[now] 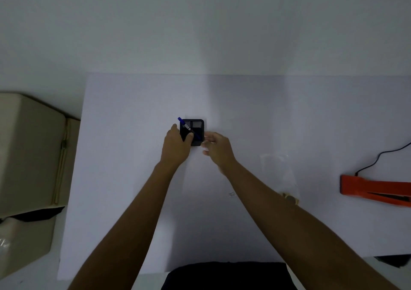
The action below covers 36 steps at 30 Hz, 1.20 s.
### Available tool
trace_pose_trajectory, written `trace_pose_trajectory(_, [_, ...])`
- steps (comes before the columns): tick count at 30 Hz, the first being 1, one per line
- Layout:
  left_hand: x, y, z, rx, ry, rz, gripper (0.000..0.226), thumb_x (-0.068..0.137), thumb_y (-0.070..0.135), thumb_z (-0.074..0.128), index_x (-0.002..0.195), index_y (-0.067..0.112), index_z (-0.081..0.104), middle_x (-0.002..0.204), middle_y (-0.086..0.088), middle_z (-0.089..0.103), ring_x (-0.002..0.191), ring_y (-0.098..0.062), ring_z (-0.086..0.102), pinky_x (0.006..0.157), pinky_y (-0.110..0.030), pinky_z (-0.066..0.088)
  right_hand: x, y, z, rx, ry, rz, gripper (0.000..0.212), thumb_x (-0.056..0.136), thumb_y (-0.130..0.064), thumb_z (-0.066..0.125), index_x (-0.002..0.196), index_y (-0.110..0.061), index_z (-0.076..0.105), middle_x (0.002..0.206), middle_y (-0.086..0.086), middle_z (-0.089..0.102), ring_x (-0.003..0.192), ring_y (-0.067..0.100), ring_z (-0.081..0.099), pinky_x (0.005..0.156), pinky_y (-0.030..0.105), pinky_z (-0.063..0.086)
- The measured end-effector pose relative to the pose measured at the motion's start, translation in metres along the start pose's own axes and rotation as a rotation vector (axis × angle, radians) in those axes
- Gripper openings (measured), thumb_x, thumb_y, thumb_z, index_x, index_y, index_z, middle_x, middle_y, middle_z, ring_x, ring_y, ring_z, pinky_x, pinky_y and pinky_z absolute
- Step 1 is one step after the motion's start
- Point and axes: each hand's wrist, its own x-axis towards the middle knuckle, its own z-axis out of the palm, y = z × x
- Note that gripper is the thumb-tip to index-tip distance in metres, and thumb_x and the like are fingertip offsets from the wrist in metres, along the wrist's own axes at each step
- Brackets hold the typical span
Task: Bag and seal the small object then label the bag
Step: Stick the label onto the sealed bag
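A black mesh pen holder (196, 126) stands at the middle of the white sheet, with a blue marker (183, 123) leaning out of it to the upper left. My left hand (178, 144) grips the holder's left side, thumb over its near rim. My right hand (216, 146) hovers at the holder's right side with fingers loosely bent, holding nothing I can make out. A clear plastic bag (279, 174) lies flat to the right, with a small brownish object (290, 198) at its near end. A tiny printed label (232, 194) lies by my right forearm.
An orange heat sealer (375, 189) with a black cord (382, 156) sits at the right edge. A beige box (29, 154) stands off the sheet on the left. The white sheet (133, 178) covers the table.
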Motion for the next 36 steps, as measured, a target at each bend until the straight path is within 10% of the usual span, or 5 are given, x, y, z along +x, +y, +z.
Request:
trace_pose_trajectory(5, [-0.036,-0.012,0.014,-0.006,0.214,0.158,0.048,0.095,0.022,0.06,0.138,0.008,0.044,0.132,-0.01,0.054,0.119,-0.021,0.052,0.098,-0.032,0.046,-0.018,0.025,-0.042,-0.002,0.035,0.061,0.025,0.094,-0.002,0.053,0.115,-0.009,0.065,0.097,0.005,0.065,0.08,0.014,0.063,0.067,0.026,0.055])
trace_pose_trajectory(12, [-0.094,-0.034,0.092,0.098,-0.159,0.255,0.015,0.093,0.021,0.059,0.108,0.017,0.062,0.099,0.002,0.065,0.087,-0.011,0.059,0.079,-0.022,0.049,-0.053,0.107,-0.097,-0.293,0.217,0.146,0.025,0.091,-0.009,0.054,0.108,-0.013,0.072,0.103,0.009,0.072,0.095,0.026,0.068,0.087,0.041,0.057])
trace_pose_trajectory(19, [-0.122,-0.052,0.145,0.226,-0.401,0.251,0.009,0.089,0.017,0.059,0.096,0.013,0.063,0.093,-0.006,0.066,0.084,-0.021,0.059,0.073,-0.033,0.051,-0.085,0.143,-0.106,-0.404,0.283,0.121,0.026,0.093,-0.001,0.053,0.113,-0.005,0.069,0.111,0.011,0.071,0.101,0.019,0.065,0.087,0.023,0.048])
trace_pose_trajectory(29, [-0.128,-0.049,0.16,0.196,-0.37,0.237,0.018,0.086,0.012,0.06,0.103,0.007,0.064,0.095,-0.009,0.066,0.085,-0.024,0.061,0.076,-0.038,0.052,-0.086,0.161,-0.105,-0.231,0.235,0.168,0.027,0.089,0.002,0.052,0.106,-0.011,0.069,0.103,0.012,0.072,0.095,0.031,0.068,0.085,0.043,0.057])
trace_pose_trajectory(36, [-0.126,-0.044,0.162,0.183,-0.354,0.188,0.028,0.088,0.02,0.063,0.115,0.012,0.063,0.105,-0.007,0.069,0.094,-0.021,0.064,0.084,-0.037,0.054,-0.084,0.165,-0.107,-0.2,0.217,0.153,0.035,0.088,0.01,0.047,0.107,-0.006,0.071,0.101,0.01,0.071,0.088,0.023,0.066,0.072,0.031,0.054])
